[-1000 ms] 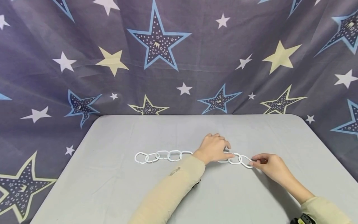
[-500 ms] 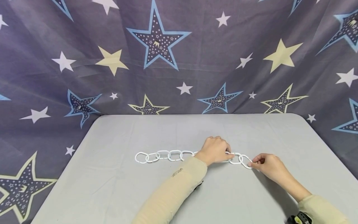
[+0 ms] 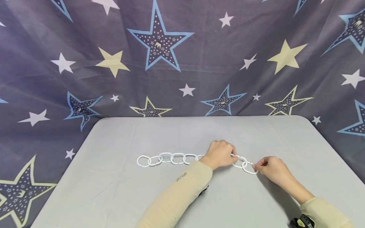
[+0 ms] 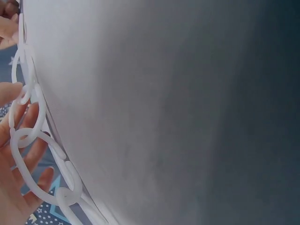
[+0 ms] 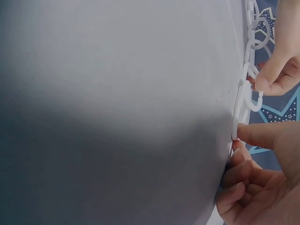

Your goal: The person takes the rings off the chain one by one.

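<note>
A chain (image 3: 172,158) of several white oval links lies across the table from left to right. Toward its right end, my left hand (image 3: 220,154) pinches a link between thumb and fingers and covers part of the chain. The end link (image 3: 249,172) is pinched by my right hand (image 3: 272,168) between thumb and forefinger. In the left wrist view, links (image 4: 43,110) pass in front of the left palm, with a gap in one link's side. The right wrist view has the end link (image 5: 235,117) at the right thumb, beside an open-sided link (image 5: 253,107) under the left fingers.
The grey-covered table (image 3: 114,202) carries the chain. Behind it hangs a dark curtain (image 3: 185,63) printed with stars. Beige sleeves cover both forearms, and a black wrist device (image 3: 302,221) shows by the right cuff.
The left thumb and fingers have come together on a link. At the right end, the end link has turned and shifted slightly downward, while the right hand keeps its pinch on it.
</note>
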### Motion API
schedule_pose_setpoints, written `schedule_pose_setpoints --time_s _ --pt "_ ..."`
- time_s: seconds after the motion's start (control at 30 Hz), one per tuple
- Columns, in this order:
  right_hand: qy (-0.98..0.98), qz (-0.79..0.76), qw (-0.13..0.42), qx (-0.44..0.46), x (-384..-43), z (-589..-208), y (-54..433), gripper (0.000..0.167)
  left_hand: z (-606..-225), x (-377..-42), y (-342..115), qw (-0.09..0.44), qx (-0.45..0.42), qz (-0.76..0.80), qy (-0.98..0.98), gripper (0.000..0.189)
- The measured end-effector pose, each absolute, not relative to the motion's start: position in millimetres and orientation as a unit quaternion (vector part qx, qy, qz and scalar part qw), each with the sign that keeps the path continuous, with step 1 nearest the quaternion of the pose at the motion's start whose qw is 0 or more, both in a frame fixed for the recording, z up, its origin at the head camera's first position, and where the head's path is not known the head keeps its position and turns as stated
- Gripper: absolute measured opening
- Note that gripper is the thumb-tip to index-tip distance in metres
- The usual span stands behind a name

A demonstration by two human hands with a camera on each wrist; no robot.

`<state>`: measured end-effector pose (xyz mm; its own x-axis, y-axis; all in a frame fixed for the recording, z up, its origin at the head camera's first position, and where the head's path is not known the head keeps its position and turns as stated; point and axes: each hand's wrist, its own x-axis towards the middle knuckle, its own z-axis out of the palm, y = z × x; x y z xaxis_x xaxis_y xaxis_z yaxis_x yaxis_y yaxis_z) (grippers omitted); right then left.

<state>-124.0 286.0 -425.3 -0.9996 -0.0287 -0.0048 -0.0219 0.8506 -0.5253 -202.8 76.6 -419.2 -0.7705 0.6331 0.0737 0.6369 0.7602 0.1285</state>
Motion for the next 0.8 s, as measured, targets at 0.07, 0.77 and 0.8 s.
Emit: schedule_pose_setpoints --time_s 0.07,0.77,0.8 --pt "0.962 -0.273 0.005 -0.014 -124 -425 285 0.016 -419 -203 76 0.012 -0.334 -0.079 -0.939 0.015" --pt "0.926 -0.378 -0.005 0.019 -128 -403 276 0.016 -411 -191 68 -0.011 -0.250 -0.226 -0.942 0.007" --pt "0.925 -0.381 -0.012 0.016 -129 -403 275 0.016 -410 -190 68 -0.011 -0.246 -0.234 -0.940 0.007"
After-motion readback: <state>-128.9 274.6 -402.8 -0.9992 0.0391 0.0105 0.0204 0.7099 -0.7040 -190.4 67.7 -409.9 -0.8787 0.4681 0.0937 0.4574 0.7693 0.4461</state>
